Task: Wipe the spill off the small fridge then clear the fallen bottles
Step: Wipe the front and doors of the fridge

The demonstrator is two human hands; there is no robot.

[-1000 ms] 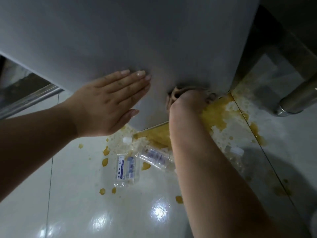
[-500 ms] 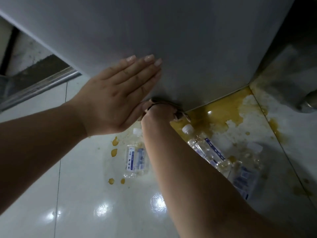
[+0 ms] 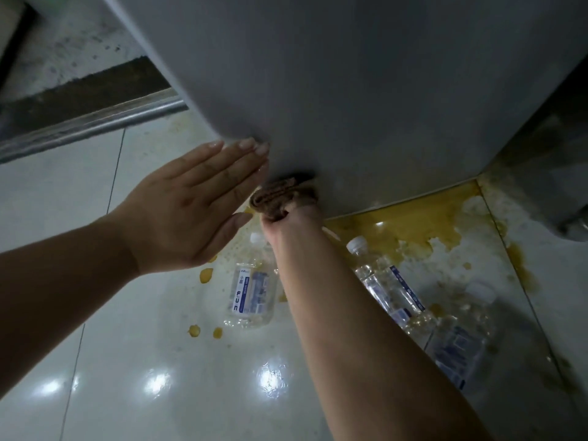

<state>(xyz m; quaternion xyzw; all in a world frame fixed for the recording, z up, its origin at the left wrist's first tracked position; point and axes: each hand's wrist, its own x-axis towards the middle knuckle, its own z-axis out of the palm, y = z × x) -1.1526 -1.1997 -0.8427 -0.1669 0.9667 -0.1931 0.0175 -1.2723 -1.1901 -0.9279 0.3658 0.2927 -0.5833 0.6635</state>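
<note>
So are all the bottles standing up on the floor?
No, the three bottles all lie on their sides on the tiled floor, near the yellow spill.

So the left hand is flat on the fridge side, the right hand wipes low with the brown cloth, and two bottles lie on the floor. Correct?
Not quite: the head view shows three fallen bottles, not two. The rest stands: left hand flat on the fridge, right hand wiping low with the brown cloth.
</note>
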